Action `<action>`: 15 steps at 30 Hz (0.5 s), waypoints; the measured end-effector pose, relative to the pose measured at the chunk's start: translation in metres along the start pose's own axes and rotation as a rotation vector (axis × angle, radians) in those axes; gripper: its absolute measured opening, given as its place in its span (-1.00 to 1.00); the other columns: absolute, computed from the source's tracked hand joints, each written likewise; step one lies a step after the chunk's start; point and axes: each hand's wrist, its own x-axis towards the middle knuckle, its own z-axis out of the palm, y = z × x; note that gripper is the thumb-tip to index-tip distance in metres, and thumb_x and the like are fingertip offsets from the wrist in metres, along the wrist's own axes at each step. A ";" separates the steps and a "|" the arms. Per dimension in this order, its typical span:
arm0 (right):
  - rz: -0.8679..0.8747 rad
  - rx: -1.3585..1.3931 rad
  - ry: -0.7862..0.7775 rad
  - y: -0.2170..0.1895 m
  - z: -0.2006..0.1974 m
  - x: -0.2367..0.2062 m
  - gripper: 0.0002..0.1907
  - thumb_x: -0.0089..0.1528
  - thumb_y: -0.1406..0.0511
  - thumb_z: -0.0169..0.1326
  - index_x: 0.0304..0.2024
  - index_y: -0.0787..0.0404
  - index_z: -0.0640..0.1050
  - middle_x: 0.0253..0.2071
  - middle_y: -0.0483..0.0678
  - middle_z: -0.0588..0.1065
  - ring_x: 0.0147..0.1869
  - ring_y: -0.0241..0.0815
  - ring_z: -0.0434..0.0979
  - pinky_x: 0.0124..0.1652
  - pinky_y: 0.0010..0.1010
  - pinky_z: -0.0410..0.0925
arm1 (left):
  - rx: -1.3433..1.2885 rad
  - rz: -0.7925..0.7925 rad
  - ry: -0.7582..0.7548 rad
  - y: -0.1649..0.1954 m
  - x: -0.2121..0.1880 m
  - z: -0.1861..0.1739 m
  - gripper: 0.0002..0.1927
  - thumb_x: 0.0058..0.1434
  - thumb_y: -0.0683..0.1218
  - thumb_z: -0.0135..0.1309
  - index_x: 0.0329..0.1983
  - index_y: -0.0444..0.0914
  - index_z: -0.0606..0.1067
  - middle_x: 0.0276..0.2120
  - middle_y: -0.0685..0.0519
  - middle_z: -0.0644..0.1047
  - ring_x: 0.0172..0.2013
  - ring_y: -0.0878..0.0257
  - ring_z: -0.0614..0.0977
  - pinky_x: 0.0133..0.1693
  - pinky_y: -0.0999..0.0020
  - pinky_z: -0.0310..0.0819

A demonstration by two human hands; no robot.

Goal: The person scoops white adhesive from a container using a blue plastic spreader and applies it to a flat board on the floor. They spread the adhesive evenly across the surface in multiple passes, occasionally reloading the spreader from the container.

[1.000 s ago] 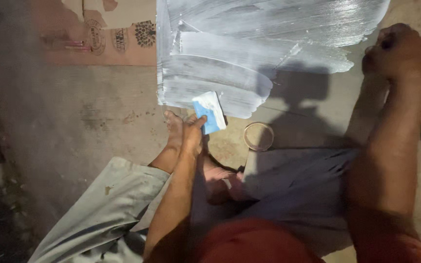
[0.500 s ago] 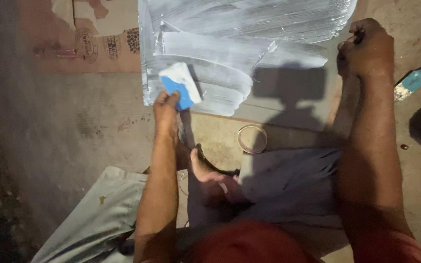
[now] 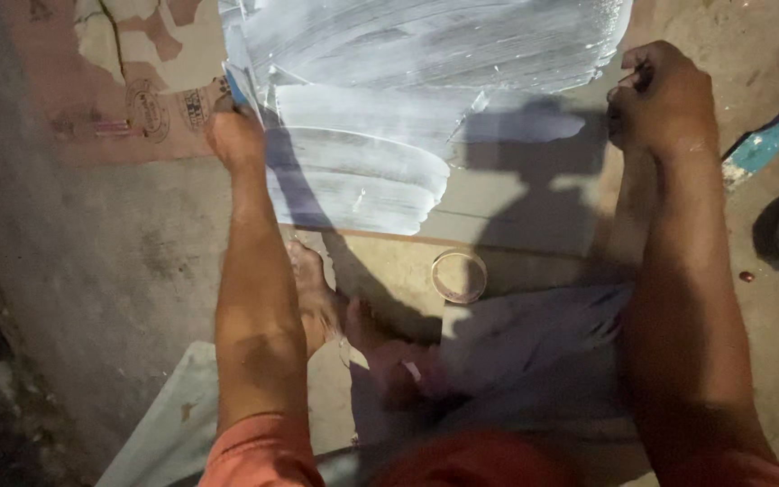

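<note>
Since the earlier frame, the left hand, gripping a blue scraper, has shifted to the left edge of the white-coated flat panel, while the clenched right hand braces its right edge.

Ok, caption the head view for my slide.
Left hand drags a blue-handled scraper along a white-coated board; right hand is fisted at its far edge.

The left hand has swept the blue scraper up the board's left edge.

Single head view, steep downward, close over both forearms
</note>
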 end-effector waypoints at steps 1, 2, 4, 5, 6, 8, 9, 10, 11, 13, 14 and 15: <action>0.026 0.000 -0.006 0.000 0.001 -0.001 -0.63 0.22 0.41 0.22 0.10 0.32 0.57 -0.14 0.08 0.61 -0.09 -0.09 0.65 -0.06 -0.29 0.48 | -0.006 0.010 -0.034 0.007 -0.002 0.006 -0.84 0.07 -0.16 0.10 -0.31 -0.25 0.64 -0.38 -0.17 0.64 -0.37 -0.10 0.67 -0.31 0.05 0.54; 0.014 -0.015 -0.010 -0.001 0.001 -0.001 -0.64 0.24 0.42 0.22 0.10 0.33 0.56 -0.12 0.08 0.60 -0.09 -0.11 0.65 -0.09 -0.31 0.48 | -0.005 0.016 -0.069 0.012 -0.006 0.010 -0.82 0.06 -0.17 0.08 -0.30 -0.26 0.63 -0.37 -0.15 0.64 -0.35 -0.07 0.68 -0.30 0.08 0.55; -0.023 -0.039 -0.035 -0.002 0.001 -0.001 -0.68 0.28 0.45 0.21 0.09 0.36 0.55 -0.07 0.07 0.59 -0.09 -0.15 0.63 -0.16 -0.34 0.49 | 0.104 0.230 -0.078 0.044 -0.027 0.018 -0.87 0.10 -0.11 0.17 -0.38 -0.29 0.60 -0.42 -0.14 0.61 -0.37 -0.11 0.64 -0.27 0.04 0.51; 0.065 0.064 -0.051 -0.004 0.003 -0.002 -0.68 0.28 0.44 0.20 0.08 0.35 0.54 -0.11 0.04 0.57 -0.14 -0.18 0.62 -0.21 -0.35 0.49 | 0.090 0.330 -0.183 0.065 -0.045 0.017 -0.90 0.23 -0.17 0.11 -0.40 -0.27 0.56 -0.43 -0.14 0.58 -0.38 -0.11 0.59 -0.28 0.01 0.46; 0.151 0.164 -0.056 -0.005 0.002 -0.003 -0.69 0.28 0.44 0.18 0.07 0.33 0.52 -0.16 0.01 0.55 -0.19 -0.21 0.61 -0.26 -0.35 0.48 | -0.176 0.243 -0.121 0.095 -0.069 0.017 -0.90 0.21 -0.17 0.05 -0.31 -0.32 0.53 -0.39 -0.16 0.56 -0.36 -0.11 0.59 -0.31 0.09 0.47; 0.187 0.262 -0.049 -0.007 0.001 -0.004 -0.71 0.28 0.47 0.17 0.06 0.33 0.52 -0.18 -0.03 0.54 -0.21 -0.25 0.60 -0.27 -0.37 0.48 | -0.291 0.284 -0.263 0.151 -0.124 0.004 -0.90 0.24 -0.18 0.04 -0.40 -0.26 0.51 -0.37 -0.16 0.55 -0.31 -0.10 0.58 -0.24 0.02 0.48; 0.141 0.255 -0.040 -0.008 0.000 -0.004 -0.73 0.28 0.50 0.17 0.05 0.34 0.52 -0.16 -0.04 0.56 -0.17 -0.27 0.60 -0.23 -0.39 0.49 | -0.360 0.339 -0.298 0.173 -0.149 -0.006 -0.91 0.24 -0.18 0.03 -0.36 -0.27 0.52 -0.35 -0.16 0.55 -0.30 -0.11 0.58 -0.22 0.02 0.49; 0.097 0.245 -0.036 -0.010 -0.001 -0.005 -0.74 0.29 0.53 0.17 0.04 0.35 0.53 -0.14 -0.05 0.57 -0.13 -0.29 0.60 -0.19 -0.40 0.49 | -0.429 0.390 -0.335 0.190 -0.173 -0.014 -0.91 0.24 -0.19 0.01 -0.33 -0.28 0.52 -0.33 -0.16 0.55 -0.28 -0.11 0.59 -0.21 0.02 0.49; 0.062 0.180 -0.032 -0.011 -0.002 -0.005 -0.73 0.28 0.53 0.19 0.04 0.36 0.54 -0.15 -0.04 0.57 -0.14 -0.27 0.60 -0.20 -0.40 0.49 | -0.497 0.442 -0.370 0.202 -0.187 -0.017 -0.91 0.24 -0.19 0.00 -0.30 -0.29 0.52 -0.31 -0.16 0.54 -0.26 -0.11 0.59 -0.20 0.02 0.50; -0.009 0.061 -0.007 -0.016 -0.003 -0.005 -0.72 0.27 0.54 0.23 0.03 0.37 0.55 -0.18 -0.02 0.57 -0.16 -0.24 0.60 -0.21 -0.38 0.49 | -0.621 0.469 -0.393 0.200 -0.181 -0.012 -0.86 0.17 -0.18 0.01 -0.25 -0.30 0.52 -0.29 -0.17 0.55 -0.26 -0.14 0.59 -0.19 0.00 0.49; 0.050 0.085 -0.013 -0.019 -0.005 -0.005 -0.71 0.29 0.51 0.22 0.06 0.35 0.54 -0.19 -0.04 0.56 -0.20 -0.26 0.60 -0.28 -0.41 0.49 | -0.684 0.488 -0.408 0.190 -0.169 -0.006 -0.83 0.14 -0.17 0.01 -0.22 -0.30 0.52 -0.28 -0.17 0.56 -0.26 -0.16 0.59 -0.19 -0.02 0.49; 0.112 0.112 -0.015 -0.022 -0.004 -0.006 -0.71 0.30 0.48 0.21 0.08 0.33 0.53 -0.20 -0.06 0.54 -0.24 -0.27 0.59 -0.34 -0.44 0.50 | -0.531 0.437 -0.422 0.174 -0.140 0.009 -0.89 0.21 -0.17 0.01 -0.26 -0.28 0.52 -0.29 -0.18 0.57 -0.27 -0.17 0.60 -0.20 -0.05 0.48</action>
